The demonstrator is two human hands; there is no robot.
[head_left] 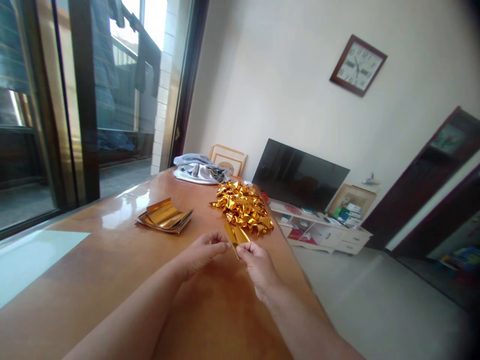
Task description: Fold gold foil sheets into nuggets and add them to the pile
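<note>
**Mid-air foil pinch, nothing fancy**

A small gold foil piece point(236, 236) is held up just above the wooden desk point(112, 265). It's pinched at its edges, with the grip clenched on it by both the left hand point(202, 252) and the right hand point(258, 274). A heap of crumpled gold foil point(242, 207) is piled just ahead, a flat stack of foil sheets point(165, 216) is laid off to the left, and a folded grey cloth point(198, 169) is seen farther along the desk.
</note>
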